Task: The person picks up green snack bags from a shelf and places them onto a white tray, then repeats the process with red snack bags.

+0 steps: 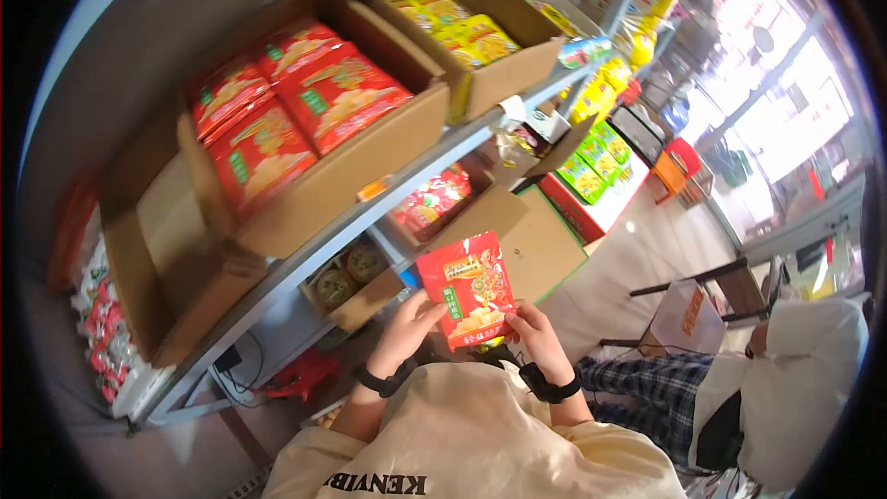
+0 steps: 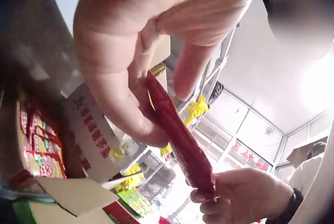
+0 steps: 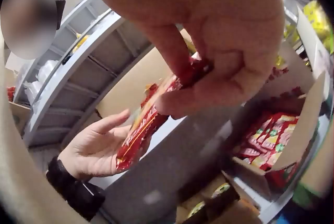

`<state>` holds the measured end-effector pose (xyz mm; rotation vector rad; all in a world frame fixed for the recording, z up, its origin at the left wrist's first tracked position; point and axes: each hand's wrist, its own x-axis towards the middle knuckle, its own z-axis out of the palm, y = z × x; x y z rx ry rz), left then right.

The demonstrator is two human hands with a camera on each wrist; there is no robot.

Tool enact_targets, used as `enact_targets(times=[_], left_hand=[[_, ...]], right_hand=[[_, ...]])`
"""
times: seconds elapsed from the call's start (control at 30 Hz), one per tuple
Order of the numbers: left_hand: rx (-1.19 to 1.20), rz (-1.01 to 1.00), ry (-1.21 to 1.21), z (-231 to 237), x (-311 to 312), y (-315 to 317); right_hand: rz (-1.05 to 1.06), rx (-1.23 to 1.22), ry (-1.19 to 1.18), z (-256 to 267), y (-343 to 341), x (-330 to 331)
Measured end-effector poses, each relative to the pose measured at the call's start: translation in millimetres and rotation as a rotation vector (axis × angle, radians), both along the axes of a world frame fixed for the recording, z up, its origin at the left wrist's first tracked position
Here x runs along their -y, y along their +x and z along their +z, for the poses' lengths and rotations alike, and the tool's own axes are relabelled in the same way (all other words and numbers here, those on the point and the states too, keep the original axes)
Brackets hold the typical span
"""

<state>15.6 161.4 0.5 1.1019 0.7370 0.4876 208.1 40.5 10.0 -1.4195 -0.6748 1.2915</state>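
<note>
- The left hand pinches the left edge of a red packet, thumb on its printed front.
- The right hand pinches the packet's near right edge.
- The packet is held up between both hands, most of it reaching to the far side of the fingers.
- To the far left, an open carton of red packs sits on a shelf.
- Just right of that carton, another carton holds yellow packs.
</note>
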Motion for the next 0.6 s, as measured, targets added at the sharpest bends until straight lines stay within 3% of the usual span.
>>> enact_targets(times=[0.17,0.3,0.43,0.6], left_hand=[[-0.073,-0.19,-0.288,-33.0,11.0,61.6],[-0.116,-0.291,-0.368,-60.7,19.5,117.4],[-0.178,-0.284,-0.518,-123.1,10.8,172.7],[-0.331,-0.06,-0.709,-200.9,7.0,234.0]], right_hand=[[-0.226,0.117,-0.084,-33.3,44.7,29.8],[-0.297,0.198,-0.242,-76.2,87.5,45.6],[-0.33,-0.073,-0.351,-120.4,139.5,41.5],[-0.235,-0.333,-0.557,-207.4,209.0,24.0]])
